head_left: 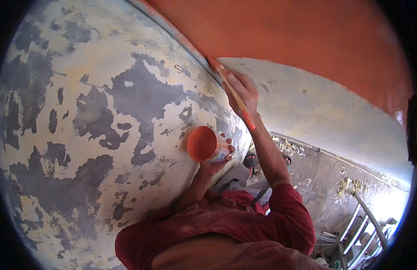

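My right hand (242,90) is closed round the wooden handle of a paintbrush (236,95), whose end is smeared with orange. The brush's bristles touch the wall near the corner seam, at the lower left edge of the orange-red painted area (280,31). Below that paint, the wall (298,94) is bare whitish-grey. Lower and to the left, my left hand (219,158) wraps round a paint cup (207,145). Its mouth tips toward the left, and orange paint coats the inside; how much it holds I cannot tell.
On the left a patchy white and grey wall (141,96) rises close beside my left arm. A metal ladder or rack (363,225) stands at the lower right. Dry debris (350,185) lies on the tiled floor (314,180) along the right wall's base.
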Demonstrator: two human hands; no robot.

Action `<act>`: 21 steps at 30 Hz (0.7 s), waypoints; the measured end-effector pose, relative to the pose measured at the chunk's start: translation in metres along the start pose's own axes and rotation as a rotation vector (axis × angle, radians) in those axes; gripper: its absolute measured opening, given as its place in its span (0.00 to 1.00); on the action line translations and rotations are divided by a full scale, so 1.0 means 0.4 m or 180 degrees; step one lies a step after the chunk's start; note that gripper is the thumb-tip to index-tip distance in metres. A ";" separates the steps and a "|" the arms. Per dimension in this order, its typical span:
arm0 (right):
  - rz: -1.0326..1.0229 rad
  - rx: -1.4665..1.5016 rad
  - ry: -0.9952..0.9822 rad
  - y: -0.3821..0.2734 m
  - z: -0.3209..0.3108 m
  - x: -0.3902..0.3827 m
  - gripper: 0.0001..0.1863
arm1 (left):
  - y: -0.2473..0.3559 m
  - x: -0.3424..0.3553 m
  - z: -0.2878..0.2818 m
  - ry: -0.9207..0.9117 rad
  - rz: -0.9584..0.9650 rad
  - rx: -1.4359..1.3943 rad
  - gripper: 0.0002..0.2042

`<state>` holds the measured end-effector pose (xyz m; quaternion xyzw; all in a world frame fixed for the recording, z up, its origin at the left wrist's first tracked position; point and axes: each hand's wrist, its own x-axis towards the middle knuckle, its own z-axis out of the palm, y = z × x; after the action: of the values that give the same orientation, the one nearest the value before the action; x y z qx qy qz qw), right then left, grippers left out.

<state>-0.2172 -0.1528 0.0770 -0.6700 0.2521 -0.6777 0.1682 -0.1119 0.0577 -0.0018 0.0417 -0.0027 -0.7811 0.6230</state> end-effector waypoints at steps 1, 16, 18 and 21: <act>0.0009 -0.0178 -0.0130 -0.001 -0.018 -0.003 0.16 | -0.002 0.000 -0.003 0.0053 0.0007 -0.0021 0.32; -0.0234 -0.0472 0.0372 0.040 -0.148 -0.038 0.16 | 0.000 0.019 -0.034 0.0001 -0.0120 0.0067 0.29; -0.0240 -0.0864 0.1139 0.089 -0.284 -0.069 0.13 | -0.006 0.026 -0.039 0.0103 -0.0135 0.0041 0.29; 0.0893 -0.2040 0.1975 0.117 -0.535 -0.137 0.15 | -0.027 0.032 -0.048 0.0219 -0.0175 -0.0022 0.30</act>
<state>-0.4323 -0.1352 0.0107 -0.4133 0.5753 -0.7047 -0.0406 -0.1238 0.0486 -0.0223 0.0665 0.0226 -0.7961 0.6011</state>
